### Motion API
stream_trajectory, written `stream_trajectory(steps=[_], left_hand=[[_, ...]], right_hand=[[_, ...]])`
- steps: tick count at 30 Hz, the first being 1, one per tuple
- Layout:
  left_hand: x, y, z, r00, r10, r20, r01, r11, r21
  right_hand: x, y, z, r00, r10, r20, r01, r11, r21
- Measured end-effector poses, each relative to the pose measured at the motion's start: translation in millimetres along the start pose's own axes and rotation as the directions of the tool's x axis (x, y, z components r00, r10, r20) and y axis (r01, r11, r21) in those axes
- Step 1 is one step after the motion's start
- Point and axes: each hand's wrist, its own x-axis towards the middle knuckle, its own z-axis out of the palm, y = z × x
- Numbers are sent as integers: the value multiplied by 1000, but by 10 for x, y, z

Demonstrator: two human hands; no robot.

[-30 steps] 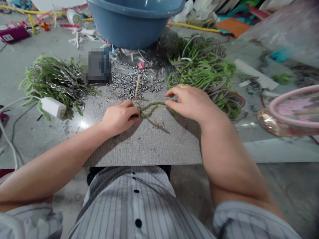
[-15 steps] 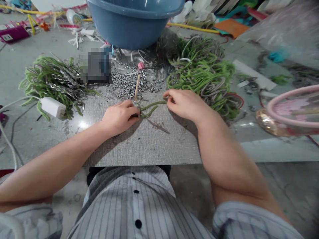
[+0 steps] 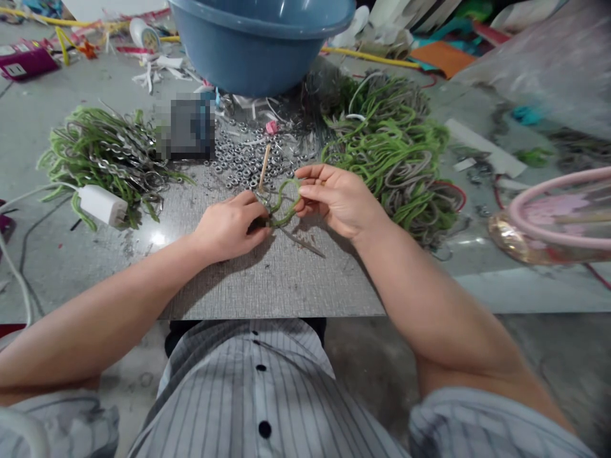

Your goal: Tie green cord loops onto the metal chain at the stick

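My left hand (image 3: 231, 224) rests on the grey board (image 3: 267, 280), fingers closed on one end of a green cord (image 3: 282, 202). My right hand (image 3: 334, 196) pinches the cord's other end and bends it into a loop close to the left hand. A thin wooden stick (image 3: 263, 168) stands upright just beyond the hands, among a scatter of small metal nuts (image 3: 238, 166). To the right of the right hand is a heap of loose green and grey cords (image 3: 396, 146).
A pile of twisted green cords with metal rings (image 3: 102, 156) lies at the left, beside a white charger (image 3: 101, 205). A blue basin (image 3: 260, 38) stands at the back. A pink-rimmed container (image 3: 558, 216) is at the right. Scraps litter the floor beyond.
My right hand has moved left toward the left hand, curling the straight green cord into a loop. The left hand has stayed in place.
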Motion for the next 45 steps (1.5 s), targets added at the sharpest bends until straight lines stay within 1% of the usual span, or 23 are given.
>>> stream_trajectory(steps=[4, 10, 12, 15, 17, 19, 20, 22, 24, 26, 29, 31, 34, 37, 39, 41, 43, 45], left_hand=[[-20, 1, -14, 995, 32, -94, -37, 998, -53], [-21, -19, 39, 974, 107, -202, -117, 993, -34], [-15, -30, 58, 966, 129, -224, -139, 990, -32], [-8, -36, 64, 964, 132, -230, -147, 988, -47], [-4, -30, 52, 966, 119, -228, -143, 986, -90], [1, -19, 33, 969, 89, -233, -130, 977, -167], [4, -13, 23, 969, 67, -239, -121, 969, -218], [13, -3, 6, 968, 9, -249, -93, 940, -328], [21, 3, -8, 968, -62, -243, -53, 896, -440], [27, 6, -21, 970, -119, -211, -12, 844, -536], [34, 6, -39, 975, -140, -172, 4, 787, -618], [36, 6, -46, 978, -123, -167, -12, 770, -638], [34, 4, -44, 980, -97, -171, -35, 769, -638], [27, -2, -30, 973, -74, -217, -67, 814, -577], [23, -4, -20, 970, -41, -241, -88, 862, -500], [21, 1, -12, 974, -14, -225, -89, 893, -441], [18, 14, -11, 981, -18, -192, -68, 900, -430], [15, 35, -18, 983, -43, -178, -41, 896, -443]], right_hand=[[-14, 30, 50, 1000, 7, 4, -7, 999, 47], [-19, 70, 83, 999, -9, 31, 7, 998, 65], [-17, 86, 86, 999, -23, 48, 20, 998, 64], [-2, 123, 71, 996, -47, 78, 43, 998, 45], [2, 149, 54, 993, -82, 83, 82, 997, 3], [-16, 164, 43, 983, -171, 69, 177, 981, -78], [-36, 165, 43, 970, -235, 67, 242, 961, -135], [-96, 157, 59, 921, -376, 99, 388, 882, -267], [-162, 144, 87, 855, -483, 189, 517, 765, -383], [-205, 135, 114, 794, -529, 300, 607, 648, -461], [-205, 137, 129, 723, -552, 416, 685, 492, -538], [-182, 140, 126, 688, -577, 440, 710, 412, -570], [-163, 138, 123, 649, -619, 443, 733, 353, -581], [-181, 129, 135, 615, -647, 450, 756, 324, -568], [-199, 124, 149, 611, -649, 452, 759, 321, -566], [-215, 122, 162, 625, -640, 447, 751, 338, -567], [-226, 120, 171, 659, -613, 436, 729, 375, -573], [-235, 113, 178, 711, -568, 414, 685, 428, -590]])
